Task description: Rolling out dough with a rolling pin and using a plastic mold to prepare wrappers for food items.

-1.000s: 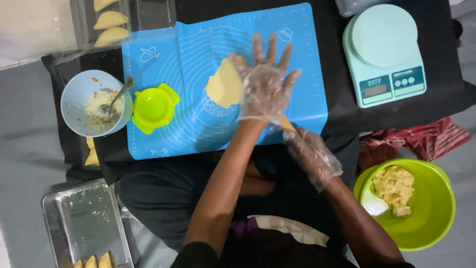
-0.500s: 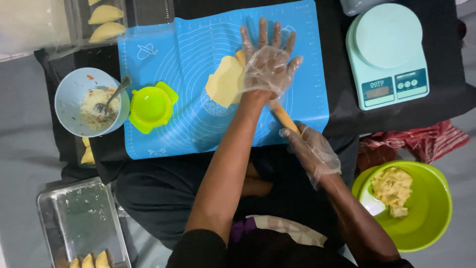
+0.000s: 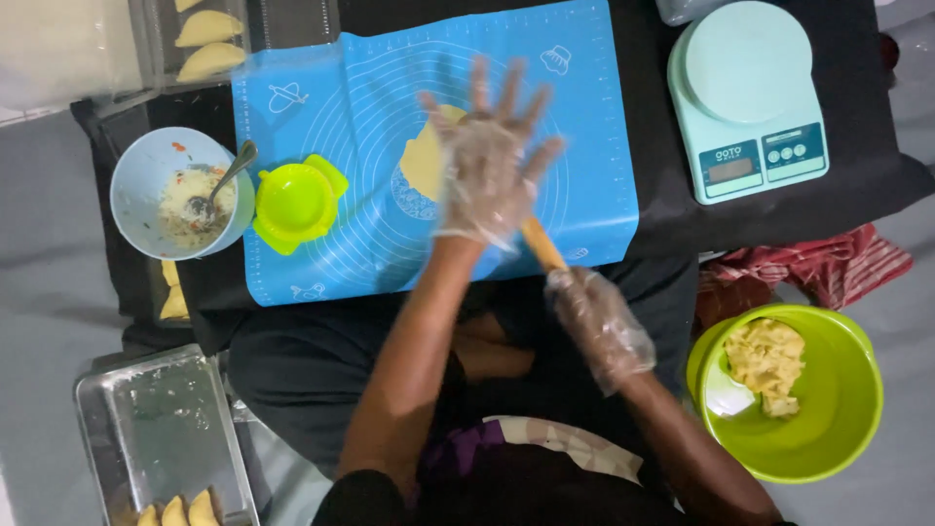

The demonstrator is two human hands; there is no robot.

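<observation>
Grey floor all round, seen from above, with a low black-covered surface (image 3: pixel 877 185) across the top. Spread over that: blue silicone baking mat (image 3: pixel 584 117), printed with circles and small kitchen drawings. Right of the mat, pale mint kitchen scale (image 3: pixel 748 97). Left of the mat, light blue bowl (image 3: pixel 146 170) of filling with a spoon (image 3: pixel 226 175) leaning in it, and just beside it, on the mat's left edge, yellow-green dumpling press (image 3: pixel 294 203), lying opened out. Top left, clear tray (image 3: pixel 156 49) with two folded pastries (image 3: pixel 206 44). Bottom left on the floor, metal tray (image 3: pixel 161 429), floured, three more folded pastries (image 3: pixel 177 510) at its near edge. Lower right, lime bowl (image 3: pixel 838 390) holding lumps of dough. Red striped cloth (image 3: pixel 828 263) bunched between scale and lime bowl.

Near mat centre, flat yellow dough sheet (image 3: pixel 424 161), partly covered by the left hand (image 3: pixel 487 166). Left hand gloved in thin plastic, fingers spread wide and flat, pressing down on the wooden rolling pin (image 3: pixel 542 244) rather than closing round it. Right hand (image 3: pixel 599 326), also gloved, at the pin's near end by the mat's lower edge; blurred, loosely curled, hard to say whether actually gripping the pin.

Against half a second ago: left hand drawn slightly back toward the body, leaving more dough exposed beyond the fingertips. Bowls, press, scale and trays unmoved.
</observation>
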